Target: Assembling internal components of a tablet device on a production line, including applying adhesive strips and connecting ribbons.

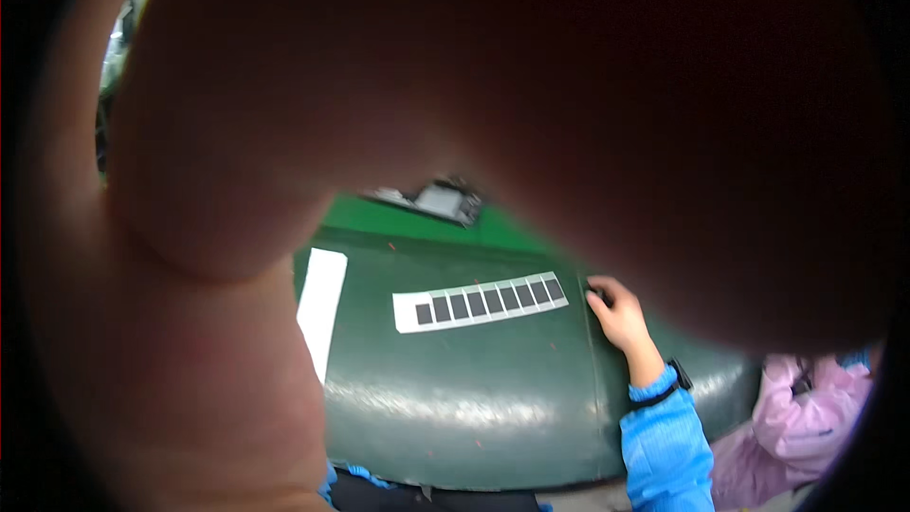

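Note:
My left hand is very close to the camera, large and blurred, and covers the upper and left parts of the view. Its fingers are too smeared to read. On the dark green mat my right hand, in a blue sleeve with a black band at the wrist, lies with fingers curled. A small dark patch shows between its thumb and forefinger; I cannot make out what it is. Just left of this hand lies a white strip with a row of several black rectangles, apart from the fingers.
A plain white strip lies further left on the dark green mat, partly behind my left forearm. Beyond is a brighter green surface with a grey and black device, partly hidden. A person in a pink garment is at the lower right.

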The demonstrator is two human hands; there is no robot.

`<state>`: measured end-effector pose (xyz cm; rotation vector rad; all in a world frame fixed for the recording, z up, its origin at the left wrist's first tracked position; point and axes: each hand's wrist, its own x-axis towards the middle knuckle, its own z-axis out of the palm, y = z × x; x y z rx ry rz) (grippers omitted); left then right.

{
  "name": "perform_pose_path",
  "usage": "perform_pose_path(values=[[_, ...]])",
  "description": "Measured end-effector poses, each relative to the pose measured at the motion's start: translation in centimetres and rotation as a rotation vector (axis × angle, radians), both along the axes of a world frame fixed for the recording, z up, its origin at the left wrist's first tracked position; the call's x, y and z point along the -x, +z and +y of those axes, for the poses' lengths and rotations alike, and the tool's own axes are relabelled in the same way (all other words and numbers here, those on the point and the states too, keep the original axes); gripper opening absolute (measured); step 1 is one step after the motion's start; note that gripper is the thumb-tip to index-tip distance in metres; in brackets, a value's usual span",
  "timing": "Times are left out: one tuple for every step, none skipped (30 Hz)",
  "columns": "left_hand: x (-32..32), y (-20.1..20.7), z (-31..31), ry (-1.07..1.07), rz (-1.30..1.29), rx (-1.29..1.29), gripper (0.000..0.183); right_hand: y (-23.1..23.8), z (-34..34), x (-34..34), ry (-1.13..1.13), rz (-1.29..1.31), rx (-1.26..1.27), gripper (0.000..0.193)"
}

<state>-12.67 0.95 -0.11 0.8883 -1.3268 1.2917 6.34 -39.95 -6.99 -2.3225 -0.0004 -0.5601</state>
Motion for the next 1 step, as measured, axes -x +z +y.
perform_pose_path(values=[[0.28, -0.31, -1.14, -0.009, 0.034, -0.001, 0.086, -0.75, -0.33, -0.71, 0.005, 0.002, -0.031, 0.031]])
